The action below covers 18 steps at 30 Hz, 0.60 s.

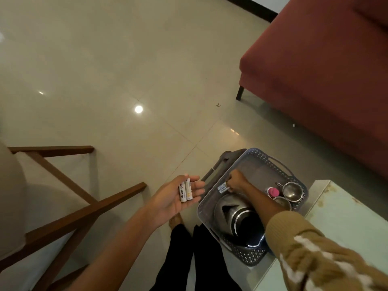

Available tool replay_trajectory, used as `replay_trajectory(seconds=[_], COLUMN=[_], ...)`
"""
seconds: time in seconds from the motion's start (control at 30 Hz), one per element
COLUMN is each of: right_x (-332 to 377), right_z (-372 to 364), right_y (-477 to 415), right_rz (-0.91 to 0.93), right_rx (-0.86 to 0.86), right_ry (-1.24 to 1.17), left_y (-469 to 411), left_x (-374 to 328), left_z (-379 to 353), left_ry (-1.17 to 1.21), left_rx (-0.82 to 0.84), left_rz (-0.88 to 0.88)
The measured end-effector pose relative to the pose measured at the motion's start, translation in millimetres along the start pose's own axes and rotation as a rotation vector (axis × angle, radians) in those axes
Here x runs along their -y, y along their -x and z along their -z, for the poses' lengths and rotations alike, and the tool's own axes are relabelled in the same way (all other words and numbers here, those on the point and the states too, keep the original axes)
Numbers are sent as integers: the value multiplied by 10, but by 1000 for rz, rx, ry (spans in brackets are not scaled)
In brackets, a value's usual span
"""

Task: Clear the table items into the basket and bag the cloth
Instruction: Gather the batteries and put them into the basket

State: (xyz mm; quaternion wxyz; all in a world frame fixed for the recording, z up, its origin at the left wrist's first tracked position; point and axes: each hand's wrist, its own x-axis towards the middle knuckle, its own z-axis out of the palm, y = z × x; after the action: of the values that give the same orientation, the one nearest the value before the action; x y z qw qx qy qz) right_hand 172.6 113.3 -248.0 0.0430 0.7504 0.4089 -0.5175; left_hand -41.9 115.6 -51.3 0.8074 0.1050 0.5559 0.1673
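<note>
A grey perforated basket (260, 158) stands on the corner of a pale glass table (344, 219). Inside lie a steel kettle (239, 219), two small steel bowls (292, 191), a pink-capped item (273, 192) and white batteries (223, 189). My left hand (178, 198) is held palm up beside the basket, with two white "Heybright" batteries (185, 191) lying on its loosely curled fingers. My right hand (237, 181) reaches into the basket, its fingertips pinched at the batteries lying there. No cloth or bag is in view.
A red sofa (327, 80) stands at the back right. A wooden-framed chair (63, 198) with a pale cushion is at the left. Shiny tiled floor (126, 80) fills the middle. My dark trouser legs (189, 259) are below the basket.
</note>
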Motion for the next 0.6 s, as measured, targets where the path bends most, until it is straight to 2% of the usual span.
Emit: replay_trajectory(seconds=[0.5, 0.6], right_x=[30, 35], right_z=[-84, -105], right_y=[-173, -192], right_rz=[-4, 17], right_rx=[-40, 0], right_ry=[52, 92], left_y=[-2, 12], left_x=[60, 69], left_z=[3, 8], left_ry=[-12, -7], left_rx=[0, -3], left_rz=[-3, -6])
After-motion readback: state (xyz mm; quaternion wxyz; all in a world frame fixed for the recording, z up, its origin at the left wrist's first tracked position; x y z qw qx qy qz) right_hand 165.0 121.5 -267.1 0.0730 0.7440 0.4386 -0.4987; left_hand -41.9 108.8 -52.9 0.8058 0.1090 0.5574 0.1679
